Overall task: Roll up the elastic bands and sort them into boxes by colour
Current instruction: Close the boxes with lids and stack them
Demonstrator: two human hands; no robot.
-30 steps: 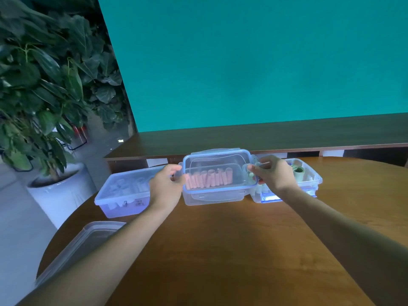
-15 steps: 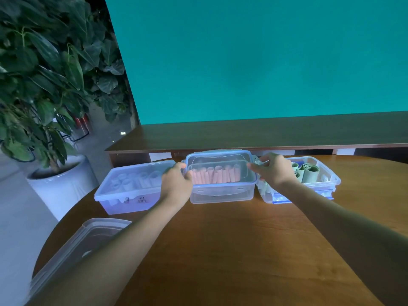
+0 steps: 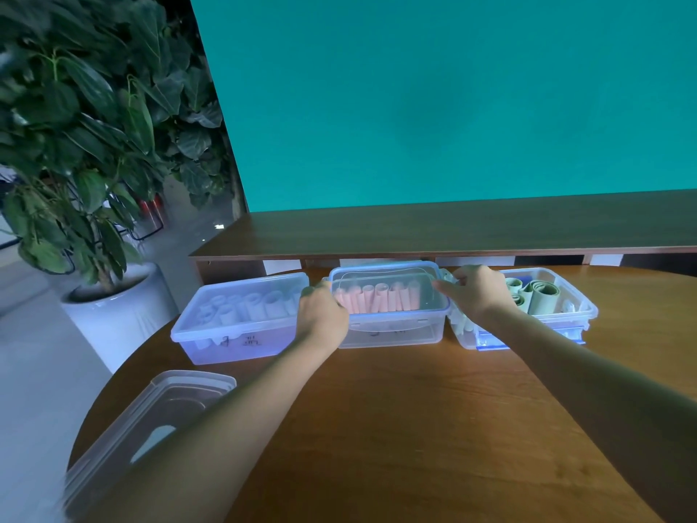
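1. Table (image 3: 433, 428): round, wooden. It bears three boxes in a row at 12 o'clock and a loose clear lid (image 3: 151, 420) at 8 o'clock, overhanging the rim. Risk: an elbow knock would send that lid to the floor.
2. Plant (image 3: 75, 145): potted, at 10 o'clock, off the table.
3. White box (image 3: 241, 318): lidded, at 11 o'clock, holding pale rolls. Dark handwriting shows on the front wall, too blurred to read.
4. Green box (image 3: 558, 315): at 1 o'clock, uncovered, green rolls inside, touching the pink box. Risk: the right wrist may drag across its rim and shift it.
5. Pink box (image 3: 388, 334): centre, at 12 o'clock, with pink rolls (image 3: 381, 298) standing in a row under its lid (image 3: 388, 273). A faint mark on the front wall is unreadable. Risk: uneven pressure could leave the lid skewed, or a clip could trap a fingertip.
6. Right hand (image 3: 475, 292): fingers curled over the lid's right end, apparently on its clip.
7. Left hand (image 3: 320, 315): fingers curled round the lid's left end. Whether they press a clip cannot be told.
8. No brand visible anywhere.
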